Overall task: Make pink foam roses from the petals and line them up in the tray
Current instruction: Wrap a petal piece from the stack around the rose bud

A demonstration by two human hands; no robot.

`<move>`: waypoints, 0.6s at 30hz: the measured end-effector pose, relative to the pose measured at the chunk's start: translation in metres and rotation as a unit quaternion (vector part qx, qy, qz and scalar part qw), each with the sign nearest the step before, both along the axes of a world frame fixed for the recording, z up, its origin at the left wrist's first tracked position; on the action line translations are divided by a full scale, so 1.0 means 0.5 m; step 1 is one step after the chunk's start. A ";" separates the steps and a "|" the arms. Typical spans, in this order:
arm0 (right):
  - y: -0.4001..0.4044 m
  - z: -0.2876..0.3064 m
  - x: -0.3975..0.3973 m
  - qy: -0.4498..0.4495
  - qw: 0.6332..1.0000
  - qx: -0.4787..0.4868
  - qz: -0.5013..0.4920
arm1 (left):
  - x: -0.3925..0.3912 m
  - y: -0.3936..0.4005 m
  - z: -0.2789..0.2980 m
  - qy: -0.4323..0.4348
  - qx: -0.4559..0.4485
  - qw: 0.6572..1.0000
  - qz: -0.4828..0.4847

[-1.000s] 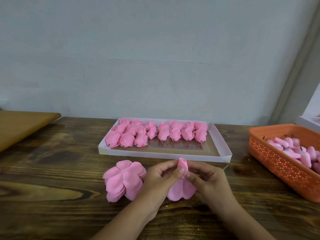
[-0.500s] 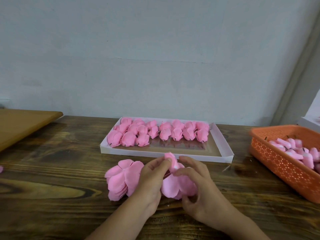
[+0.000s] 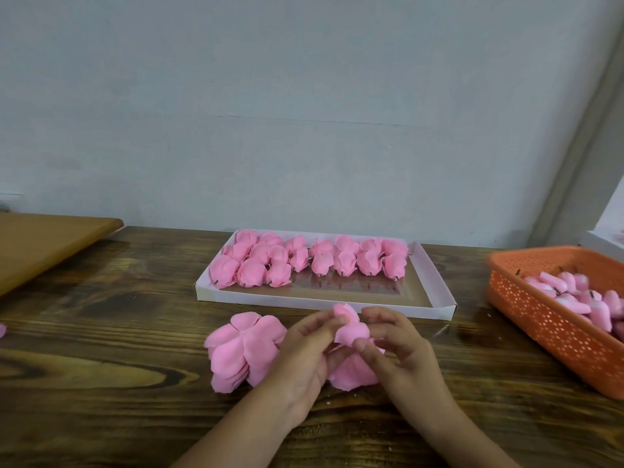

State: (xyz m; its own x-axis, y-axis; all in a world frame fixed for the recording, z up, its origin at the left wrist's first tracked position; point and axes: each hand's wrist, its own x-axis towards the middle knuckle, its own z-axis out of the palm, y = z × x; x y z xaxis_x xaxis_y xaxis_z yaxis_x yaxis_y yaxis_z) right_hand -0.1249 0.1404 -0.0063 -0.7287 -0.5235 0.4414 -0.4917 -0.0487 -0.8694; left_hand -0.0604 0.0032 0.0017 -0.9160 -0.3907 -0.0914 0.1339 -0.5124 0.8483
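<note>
A half-made pink foam rose (image 3: 351,332) sits between my hands just above the wooden table. My left hand (image 3: 304,356) pinches its bud near the top with thumb and fingers. My right hand (image 3: 395,349) pinches a petal against the bud from the right, its other fingers raised. Lower petals (image 3: 354,373) spread out under the bud. To the left a stack of flat pink petals (image 3: 243,349) lies on the table. Behind, the white tray (image 3: 435,285) holds several finished roses (image 3: 304,258) in rows at its far side.
An orange perforated basket (image 3: 547,319) at the right holds several pink buds (image 3: 574,295). A lighter wooden board (image 3: 47,241) lies at the far left. A white box corner (image 3: 601,241) shows behind the basket. A wall runs along the table's back edge.
The rose has been turned between my hands and a petal folded up against the bud. My right hand shifted from the bud's top down to its right side.
</note>
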 end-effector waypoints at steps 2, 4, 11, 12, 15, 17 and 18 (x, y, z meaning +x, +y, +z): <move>-0.002 0.002 -0.002 -0.028 0.999 -0.018 0.001 | 0.001 0.004 0.004 0.012 -0.005 1.000 -0.016; -0.003 0.001 -0.004 -0.036 0.999 -0.027 0.002 | 0.001 0.006 0.007 0.014 -0.005 1.000 -0.018; -0.006 0.002 0.008 -0.073 0.996 -0.055 -0.012 | -0.002 0.007 -0.001 0.012 -0.021 1.000 -0.014; -0.006 0.002 0.008 -0.075 0.996 -0.053 -0.013 | -0.002 0.008 -0.002 0.011 -0.022 1.000 -0.015; -0.006 0.000 0.009 -0.094 0.994 -0.051 -0.014 | -0.004 0.009 -0.007 0.017 -0.026 0.999 -0.019; -0.006 0.000 0.010 -0.103 0.993 -0.051 -0.022 | -0.005 0.010 -0.007 0.017 -0.025 0.999 -0.019; -0.006 0.000 0.011 -0.107 0.993 -0.051 -0.027 | -0.006 0.010 -0.008 0.018 -0.027 0.999 -0.018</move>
